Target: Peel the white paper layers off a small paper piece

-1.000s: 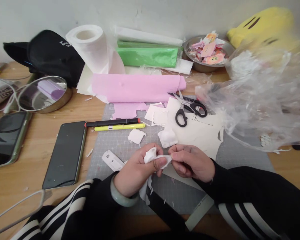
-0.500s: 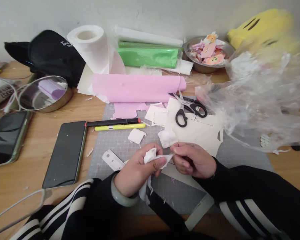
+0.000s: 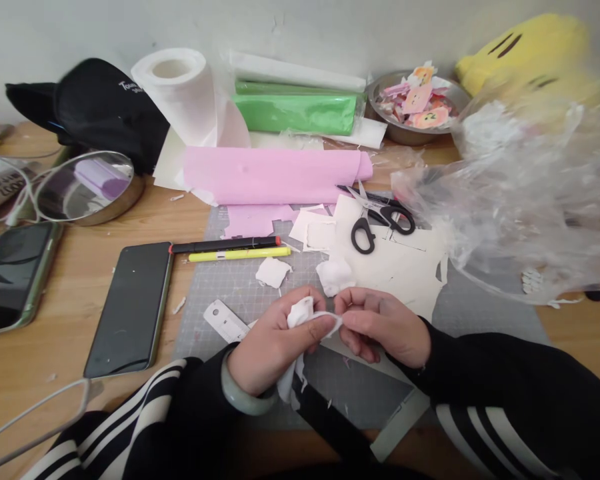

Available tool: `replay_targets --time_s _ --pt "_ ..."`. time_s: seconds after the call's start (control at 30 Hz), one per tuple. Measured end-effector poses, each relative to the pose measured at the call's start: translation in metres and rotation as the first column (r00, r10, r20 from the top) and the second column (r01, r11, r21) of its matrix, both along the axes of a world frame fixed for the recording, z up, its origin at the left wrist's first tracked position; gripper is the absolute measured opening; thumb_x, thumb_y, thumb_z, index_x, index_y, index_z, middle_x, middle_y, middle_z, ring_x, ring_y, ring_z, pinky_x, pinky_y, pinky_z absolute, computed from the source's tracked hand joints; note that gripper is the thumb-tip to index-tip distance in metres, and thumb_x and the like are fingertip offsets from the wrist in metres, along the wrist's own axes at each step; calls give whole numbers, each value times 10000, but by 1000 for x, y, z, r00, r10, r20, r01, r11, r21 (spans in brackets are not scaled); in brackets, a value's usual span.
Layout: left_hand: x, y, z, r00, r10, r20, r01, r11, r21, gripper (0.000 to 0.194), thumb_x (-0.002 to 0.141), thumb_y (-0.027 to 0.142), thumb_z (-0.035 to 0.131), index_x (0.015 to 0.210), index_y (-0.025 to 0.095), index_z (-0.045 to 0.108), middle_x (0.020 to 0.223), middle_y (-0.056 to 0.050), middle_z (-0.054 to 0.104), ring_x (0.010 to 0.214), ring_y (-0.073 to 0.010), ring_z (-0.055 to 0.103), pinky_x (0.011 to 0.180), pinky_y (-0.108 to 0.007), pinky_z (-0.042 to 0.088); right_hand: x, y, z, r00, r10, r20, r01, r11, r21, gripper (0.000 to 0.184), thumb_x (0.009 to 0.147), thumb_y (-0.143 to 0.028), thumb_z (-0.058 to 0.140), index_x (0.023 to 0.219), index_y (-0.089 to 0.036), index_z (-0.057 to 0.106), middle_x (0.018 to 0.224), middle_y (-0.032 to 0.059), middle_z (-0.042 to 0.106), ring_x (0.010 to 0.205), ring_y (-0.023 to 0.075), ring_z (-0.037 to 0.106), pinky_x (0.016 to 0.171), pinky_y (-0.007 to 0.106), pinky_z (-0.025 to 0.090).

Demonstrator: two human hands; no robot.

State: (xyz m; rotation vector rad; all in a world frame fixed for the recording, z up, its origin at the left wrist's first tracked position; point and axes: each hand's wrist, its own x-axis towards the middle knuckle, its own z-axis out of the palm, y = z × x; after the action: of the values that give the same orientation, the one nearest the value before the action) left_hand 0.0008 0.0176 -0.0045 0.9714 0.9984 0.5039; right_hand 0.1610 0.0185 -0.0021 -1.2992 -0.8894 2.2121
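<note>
Reaches in from the near left with the left hand (image 3: 280,337), wrist level, thumb laid straight across the top of the white cloth (image 3: 303,313). Curls the fingers beneath and grips the bunched middle firmly, hand closed. Brings in the right hand (image 3: 386,327) from the near right, back upward, with thumb and forefinger pinched shut on the right-hand edge of the cloth and the other fingers loosely bent. Holds the cloth above the mat (image 3: 205,293), nearer the camera than the scissors (image 3: 380,217) and to their left. Points the pinched edge right, with the long axis of the part between the hands running roughly left to right; lets a loose end hang toward the camera below the left hand. Shows, left of the scissors and farther in than the hands, two puffy pads (image 3: 273,273); farther left, a yellow pen (image 3: 240,254) and a phone (image 3: 130,310).
</note>
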Motion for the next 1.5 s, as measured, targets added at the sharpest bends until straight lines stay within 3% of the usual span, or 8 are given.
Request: replay_targets --time_s 0.13,0.57,0.77,1.07,1.37,1.5 --pt "0 -1 0 1000 14 -8 -14 1000 3 209 742 328 561 726 163 434 505 76 378 467 -32 326 462 -170 250 0 0 3 998 13 54 -12 1000 -15 140 566 -263 477 631 -160 408 383 -69 488 276 26 352 296 130 234" --pt "-1 -1 3 1000 -5 9 5 1000 -1 213 740 326 550 702 165 417 530 69 321 488 -46 294 462 -191 224 0 3 1 998 27 -59 -32 995 -94 117 517 -253 438 578 -161 400 341 -61 451 265 29 321 278 140 198" --pt "-1 -1 2 1000 -11 19 11 1000 -4 222 737 338 553 707 167 414 537 69 315 485 -44 291 463 -191 219 1 2 0 996 27 -87 -34 997 -72 105 535 -244 443 571 -159 391 341 -60 443 265 25 307 278 140 183" --pt "0 -1 4 1000 13 -1 -13 1000 -5 255 714 363 572 700 167 409 527 65 326 485 -52 293 462 -200 216 3 3 -10 942 -67 -328 -2 979 -206 130 581 -269 479 585 -166 399 287 -71 378 215 36 246 248 145 130" --pt "-1 -1 2 1000 -5 12 5 1000 -9 230 740 339 551 703 172 398 516 69 329 481 -50 301 460 -196 217 7 4 -5 869 -133 -477 51 982 -182 101 649 -222 461 585 -155 422 295 -77 349 226 28 239 271 139 171" --pt "-1 -1 3 1000 4 9 -4 1000 4 224 743 327 549 694 169 397 513 69 334 477 -48 301 461 -195 221 10 8 -2 866 -163 -472 89 981 -174 133 657 -221 442 563 -166 367 299 -79 322 238 34 244 290 146 193"
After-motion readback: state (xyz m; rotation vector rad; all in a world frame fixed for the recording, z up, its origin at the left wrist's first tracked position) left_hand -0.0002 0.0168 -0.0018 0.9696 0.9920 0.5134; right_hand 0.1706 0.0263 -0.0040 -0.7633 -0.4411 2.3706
